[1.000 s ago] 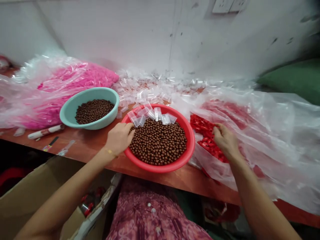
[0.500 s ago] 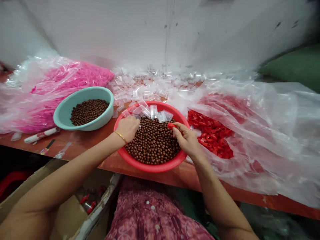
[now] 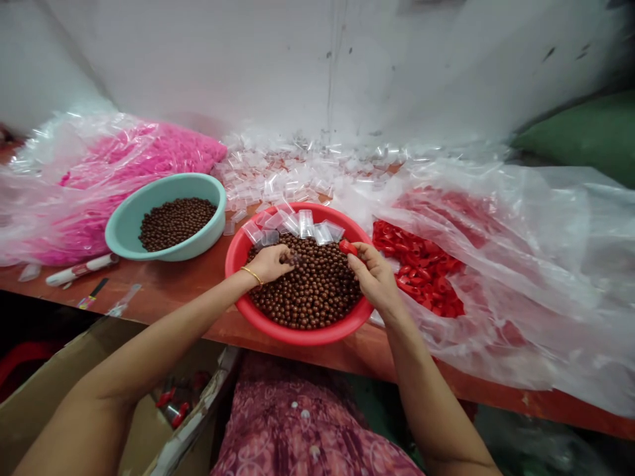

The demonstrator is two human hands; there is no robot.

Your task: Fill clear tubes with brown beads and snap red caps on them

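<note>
A red basin (image 3: 303, 338) in front of me is filled with shiny brown balls (image 3: 312, 291). Several clear, flat plastic tubes (image 3: 306, 223) lie on the balls along its far side. My left hand (image 3: 270, 264) is closed just over the balls at the left. A clear plastic tube seems to be between its fingertips, only faintly visible. Over the basin's right rim, my right hand (image 3: 374, 274) pinches a small red plastic cap (image 3: 348, 247) between thumb and fingers.
A light-blue bowl (image 3: 116, 235) of brown balls stands left, by a bag of pink pieces (image 3: 163, 149). Clear tubes (image 3: 278, 172) are heaped behind. Red caps (image 3: 426, 271) spill from a plastic bag (image 3: 536, 264) at right. An open cardboard box (image 3: 124, 436) sits below the table edge.
My left hand has moved right, from the tubes at the basin's left side to over the balls. My right hand has shifted slightly right, still pinching the red cap.
</note>
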